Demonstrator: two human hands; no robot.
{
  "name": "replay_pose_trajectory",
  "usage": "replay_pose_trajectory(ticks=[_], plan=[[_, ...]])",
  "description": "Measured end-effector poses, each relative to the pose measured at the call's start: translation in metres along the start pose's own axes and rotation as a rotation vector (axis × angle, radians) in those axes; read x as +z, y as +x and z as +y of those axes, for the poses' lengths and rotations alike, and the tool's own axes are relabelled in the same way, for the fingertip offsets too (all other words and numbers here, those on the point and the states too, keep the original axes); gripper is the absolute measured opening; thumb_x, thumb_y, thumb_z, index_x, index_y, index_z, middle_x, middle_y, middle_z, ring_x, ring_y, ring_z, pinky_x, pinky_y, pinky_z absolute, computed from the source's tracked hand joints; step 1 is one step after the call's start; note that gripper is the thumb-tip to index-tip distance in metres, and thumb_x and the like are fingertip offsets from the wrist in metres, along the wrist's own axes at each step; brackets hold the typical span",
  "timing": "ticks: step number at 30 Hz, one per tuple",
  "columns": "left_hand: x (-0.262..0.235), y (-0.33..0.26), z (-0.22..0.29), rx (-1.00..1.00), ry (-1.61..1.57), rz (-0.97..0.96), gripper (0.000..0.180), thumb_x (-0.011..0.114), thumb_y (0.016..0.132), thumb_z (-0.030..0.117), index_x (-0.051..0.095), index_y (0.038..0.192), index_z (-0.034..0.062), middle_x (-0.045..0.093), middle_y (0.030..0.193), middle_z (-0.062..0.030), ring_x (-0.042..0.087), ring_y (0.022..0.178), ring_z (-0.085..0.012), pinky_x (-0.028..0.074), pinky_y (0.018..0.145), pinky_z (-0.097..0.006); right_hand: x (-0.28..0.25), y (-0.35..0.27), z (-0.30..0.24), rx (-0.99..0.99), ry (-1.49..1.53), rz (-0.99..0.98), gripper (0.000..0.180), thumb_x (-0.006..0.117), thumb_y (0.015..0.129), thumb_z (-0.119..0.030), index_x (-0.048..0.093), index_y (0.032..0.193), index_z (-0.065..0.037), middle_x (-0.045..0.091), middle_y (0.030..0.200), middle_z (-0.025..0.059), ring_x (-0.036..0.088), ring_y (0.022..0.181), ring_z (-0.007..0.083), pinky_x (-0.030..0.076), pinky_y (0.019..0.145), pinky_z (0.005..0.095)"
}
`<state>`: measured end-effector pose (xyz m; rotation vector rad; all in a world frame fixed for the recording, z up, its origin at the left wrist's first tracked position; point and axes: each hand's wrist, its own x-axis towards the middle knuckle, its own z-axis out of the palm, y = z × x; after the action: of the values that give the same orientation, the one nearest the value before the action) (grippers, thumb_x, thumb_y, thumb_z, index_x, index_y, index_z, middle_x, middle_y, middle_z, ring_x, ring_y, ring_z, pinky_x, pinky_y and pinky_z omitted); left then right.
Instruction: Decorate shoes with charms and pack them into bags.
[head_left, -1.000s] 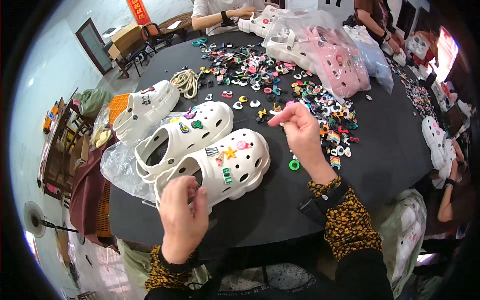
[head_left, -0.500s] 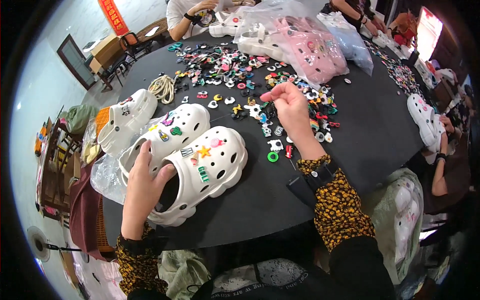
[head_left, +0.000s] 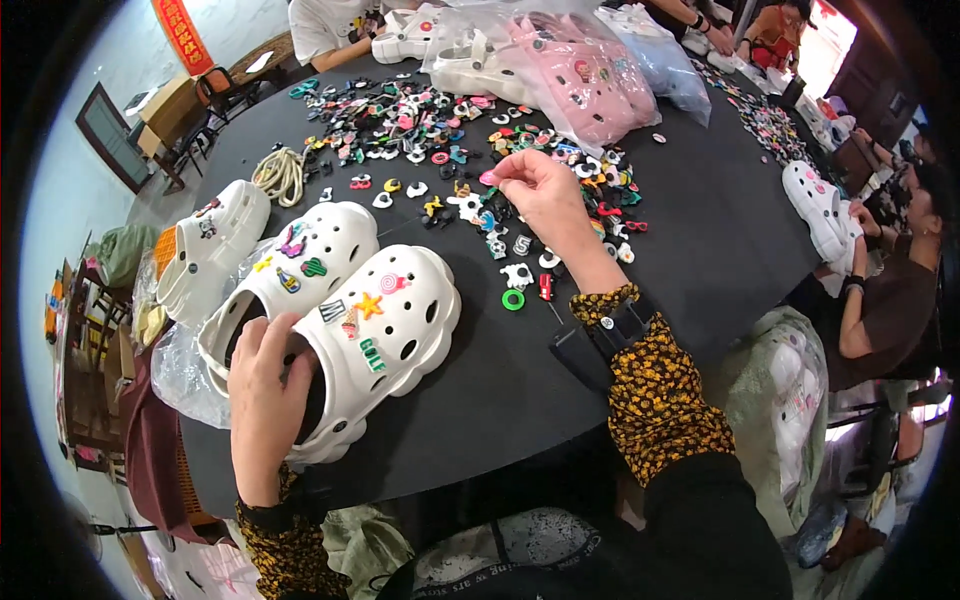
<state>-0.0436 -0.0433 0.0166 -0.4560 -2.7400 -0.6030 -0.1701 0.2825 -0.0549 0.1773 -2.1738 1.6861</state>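
My left hand [head_left: 268, 395] is closed on the rim of the nearest white clog [head_left: 415, 300], with the thumb at its foot opening. That clog carries charms on its toe: a pink swirl, an orange starfish [head_left: 369, 305], an ice cream cone and green letters. Right beside it, a second white clog [head_left: 345, 235] bears a cactus, a bottle and a purple charm. My right hand [head_left: 545, 200] is raised over the charm pile, pinching a small pink shoe charm [head_left: 488, 178] between thumb and index finger. Loose charms [head_left: 517, 275] lie below it.
A third white clog [head_left: 215, 245] sits at the left by a coil of cord [head_left: 280, 175]. Bagged pink clogs [head_left: 590, 85] and a mound of charms [head_left: 390, 120] cover the far side of the black table [head_left: 520, 400]. At the right, another person holds a white clog [head_left: 815, 210].
My right hand has turned, and its fingers have drawn together around the pink charm. My left fingers have curled more over the clog's rim. The whole view has shifted slightly.
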Motion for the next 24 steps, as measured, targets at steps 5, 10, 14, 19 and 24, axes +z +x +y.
replay_pose_trajectory(ticks=[5, 10, 14, 19, 24], plan=[[0.006, 0.0, -0.002, -0.012, 0.003, 0.012, 0.038, 0.063, 0.076, 0.0, 0.058, 0.113, 0.0024, 0.055, 0.1, -0.0155, 0.056, 0.093, -0.0341, 0.044, 0.081, -0.041, -0.015, -0.005, -0.007, 0.009, -0.316, -0.046, 0.013, 0.065, 0.081, -0.006, 0.068, 0.091, 0.001, 0.068, 0.077, 0.0064, 0.061, 0.07, 0.0087, 0.049, 0.065, 0.0251], [0.009, -0.001, -0.006, -0.012, 0.068, 0.033, 0.038, 0.064, 0.077, 0.0, 0.058, 0.114, 0.0023, 0.055, 0.104, -0.0165, 0.056, 0.095, -0.0352, 0.044, 0.084, -0.042, -0.02, -0.007, -0.018, -0.024, -0.454, -0.226, 0.017, 0.065, 0.077, -0.012, 0.068, 0.088, 0.001, 0.067, 0.073, 0.0086, 0.062, 0.065, 0.0149, 0.049, 0.063, 0.0293], [0.009, -0.001, -0.004, -0.001, 0.05, 0.054, 0.038, 0.064, 0.077, 0.0, 0.057, 0.114, 0.0011, 0.055, 0.103, -0.0163, 0.057, 0.092, -0.0336, 0.045, 0.082, -0.041, -0.017, -0.011, -0.021, -0.002, -0.489, -0.323, 0.019, 0.066, 0.076, -0.015, 0.068, 0.087, 0.001, 0.066, 0.07, 0.0105, 0.063, 0.063, 0.0185, 0.05, 0.063, 0.0317], [0.01, 0.0, -0.003, -0.007, 0.043, 0.028, 0.038, 0.063, 0.077, -0.001, 0.057, 0.114, 0.0, 0.055, 0.102, -0.0163, 0.058, 0.09, -0.0324, 0.045, 0.082, -0.04, -0.016, -0.012, -0.015, -0.037, -0.57, -0.383, 0.02, 0.067, 0.075, -0.017, 0.068, 0.085, 0.001, 0.068, 0.076, 0.0138, 0.066, 0.07, 0.0238, 0.051, 0.066, 0.0351], [0.008, 0.0, 0.002, -0.028, 0.053, 0.028, 0.038, 0.062, 0.078, -0.002, 0.057, 0.115, -0.0003, 0.055, 0.103, -0.0166, 0.058, 0.091, -0.0325, 0.045, 0.082, -0.041, -0.013, -0.015, -0.013, -0.025, -0.622, -0.44, 0.024, 0.07, 0.075, -0.021, 0.068, 0.087, 0.0, 0.068, 0.078, 0.0139, 0.066, 0.073, 0.0254, 0.051, 0.069, 0.0362]])
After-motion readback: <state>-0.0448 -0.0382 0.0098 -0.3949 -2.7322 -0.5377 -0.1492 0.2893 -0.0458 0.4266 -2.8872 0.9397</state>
